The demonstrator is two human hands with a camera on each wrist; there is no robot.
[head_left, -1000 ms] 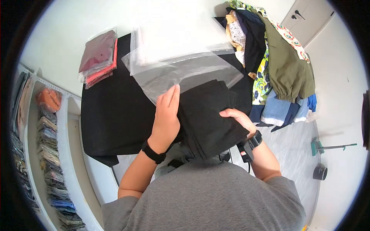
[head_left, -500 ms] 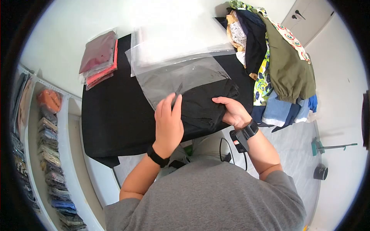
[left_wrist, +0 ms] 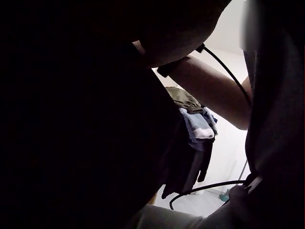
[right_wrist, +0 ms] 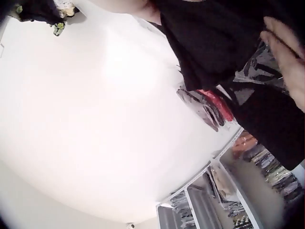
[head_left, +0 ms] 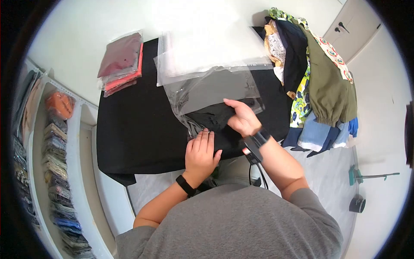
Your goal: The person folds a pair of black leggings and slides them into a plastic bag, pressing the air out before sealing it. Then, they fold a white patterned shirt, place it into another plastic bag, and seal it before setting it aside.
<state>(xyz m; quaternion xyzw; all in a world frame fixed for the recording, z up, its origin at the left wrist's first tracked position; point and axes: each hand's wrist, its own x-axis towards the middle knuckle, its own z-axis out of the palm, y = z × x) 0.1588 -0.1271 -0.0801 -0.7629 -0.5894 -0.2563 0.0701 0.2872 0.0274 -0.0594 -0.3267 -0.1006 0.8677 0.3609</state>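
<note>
A folded black garment [head_left: 210,119] lies partly inside a clear plastic bag [head_left: 211,91] on the black-covered table [head_left: 133,129]. My right hand [head_left: 240,117] grips the garment's near end at the bag's mouth, thumb on top. My left hand [head_left: 201,149] lies flat with straight fingers on the bag's lower edge, close to the table's front. In the right wrist view the black garment [right_wrist: 214,38] fills the top, with the crinkled bag [right_wrist: 255,69] and the left hand's fingers [right_wrist: 286,47] beside it. The left wrist view is mostly dark.
A stack of empty clear bags [head_left: 207,47] lies at the table's far side. Bagged red garments [head_left: 120,62] sit at the far left corner. A heap of loose clothes [head_left: 319,73] covers the right end. Shelves of packed clothing [head_left: 51,151] run along the left.
The black garment has gone further into the clear bag. My right hand moved forward with it; my left hand slid back to the bag's near edge and lies flat.
</note>
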